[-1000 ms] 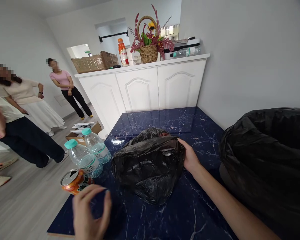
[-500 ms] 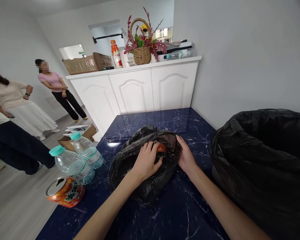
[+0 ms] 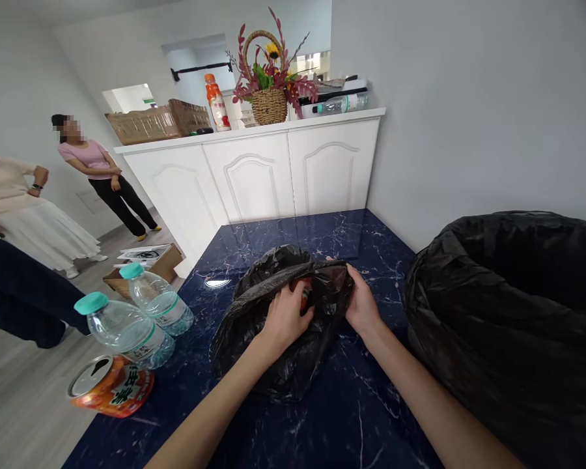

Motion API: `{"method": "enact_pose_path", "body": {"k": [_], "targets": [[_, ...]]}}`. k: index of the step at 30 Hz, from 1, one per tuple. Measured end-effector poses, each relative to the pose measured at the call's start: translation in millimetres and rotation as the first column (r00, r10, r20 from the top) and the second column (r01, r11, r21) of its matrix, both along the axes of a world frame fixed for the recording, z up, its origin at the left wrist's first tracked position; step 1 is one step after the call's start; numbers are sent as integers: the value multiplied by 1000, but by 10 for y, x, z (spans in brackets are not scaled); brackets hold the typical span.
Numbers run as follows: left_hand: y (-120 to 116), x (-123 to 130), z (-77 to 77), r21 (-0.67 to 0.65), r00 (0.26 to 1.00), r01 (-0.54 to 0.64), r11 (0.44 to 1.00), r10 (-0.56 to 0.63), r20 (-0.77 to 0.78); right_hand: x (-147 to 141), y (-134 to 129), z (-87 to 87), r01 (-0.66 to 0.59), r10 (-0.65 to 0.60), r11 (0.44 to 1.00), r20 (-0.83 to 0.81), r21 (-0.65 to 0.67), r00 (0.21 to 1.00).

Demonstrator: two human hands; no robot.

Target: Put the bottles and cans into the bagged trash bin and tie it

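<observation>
One pinch, by your right hand (image 3: pixel 361 305), holds up the rim of the small black bag (image 3: pixel 303 368) on the blue tabletop (image 3: pixel 332 423), while your left hand (image 3: pixel 284 318) reaches inside at a red-orange object (image 3: pixel 305 296), seemingly a handling step. Next move likely calls for holding the mouth wide; your fingers hide most of the object, so can't tell if it's grasped or released, and the black-lined bin (image 3: pixel 488 339) is cut off at the right edge
</observation>
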State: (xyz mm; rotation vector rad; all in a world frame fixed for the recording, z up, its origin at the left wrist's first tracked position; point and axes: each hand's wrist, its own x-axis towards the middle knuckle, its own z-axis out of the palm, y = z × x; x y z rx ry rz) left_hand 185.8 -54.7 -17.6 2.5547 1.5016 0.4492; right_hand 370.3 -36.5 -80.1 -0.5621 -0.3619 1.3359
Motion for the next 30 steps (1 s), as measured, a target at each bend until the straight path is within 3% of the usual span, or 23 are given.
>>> {"method": "enact_pose_path", "body": {"k": [3,7,11,15,19,21,26,30], "targets": [[-207,-160,93,-26,1000,25,999,-25,19,9,-9,8,-14,14,1000,-6,1,1000],[-628,-394,256,-25,971,88,996,-80,227,15,-14,-8,-27,27,1000,-17,-2,999],[-1023,-730,514,3,956,-43,999,40,292,32,-10,-22,-32,31,999,-31,-25,999],[-1149,-1160,884,179,976,-177,968,150,155,77,2,-35,-18,16,998,-39,-58,999],[-1000,-1473,1217,356,943,-279,892,324,-73,137,0,-41,12,-15,997,-37,-78,999],[-847,-1540,1319,376,905,-268,887,365,-217,158,-9,-40,19,-22,996,-34,-82,999],[-311,-1552,1400,173,831,-218,960,276,-483,161,-31,-40,17,-19,997,-21,-72,1000],[124,-1551,1362,83,770,-216,973,222,-598,147,-44,-49,18,-19,997,-15,-80,1000]]}}
